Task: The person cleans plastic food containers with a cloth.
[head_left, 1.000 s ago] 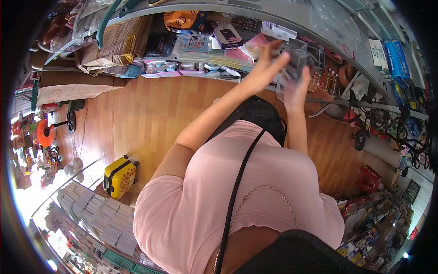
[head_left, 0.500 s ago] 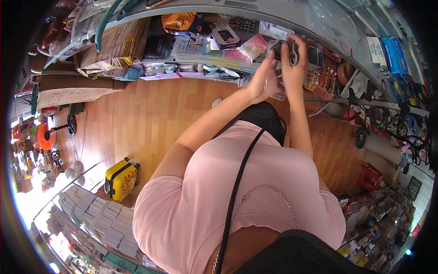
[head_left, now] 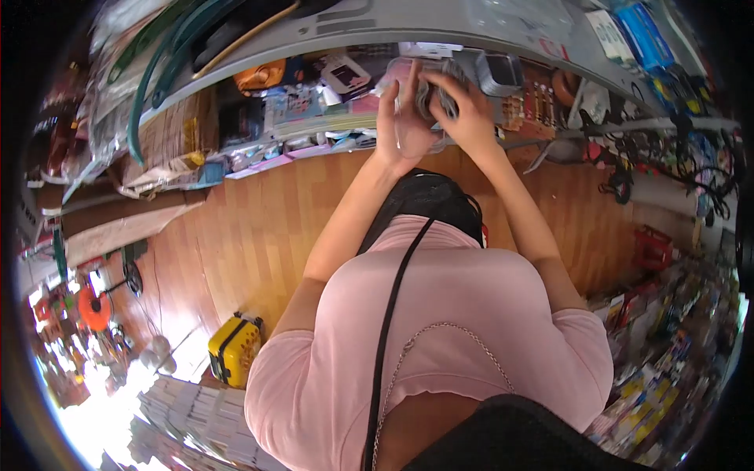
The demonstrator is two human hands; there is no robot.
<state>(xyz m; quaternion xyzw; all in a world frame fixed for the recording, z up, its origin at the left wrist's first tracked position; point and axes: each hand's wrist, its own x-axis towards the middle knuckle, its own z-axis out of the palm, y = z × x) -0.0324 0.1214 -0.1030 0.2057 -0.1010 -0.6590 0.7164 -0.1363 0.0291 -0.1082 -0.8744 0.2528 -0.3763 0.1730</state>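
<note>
Both my arms reach up to a crowded shop shelf [head_left: 314, 118]. My left hand [head_left: 399, 125] holds a clear plastic bag [head_left: 420, 141] up against the shelf edge. My right hand [head_left: 465, 110] is closed around a small dark grey item [head_left: 432, 93] right at the top of that bag. The two hands touch each other. What lies inside the bag is too blurred to tell.
A grey box [head_left: 499, 71] sits on the shelf just right of my hands, with hanging tools [head_left: 628, 173] further right. A black bag [head_left: 428, 200] hangs at my front. A yellow suitcase [head_left: 233, 349] and a red stool [head_left: 653, 247] stand on the wooden floor [head_left: 251, 220].
My right hand left the grey box on the shelf and came down and left to meet my left hand at the clear bag. My view swung right and tilted.
</note>
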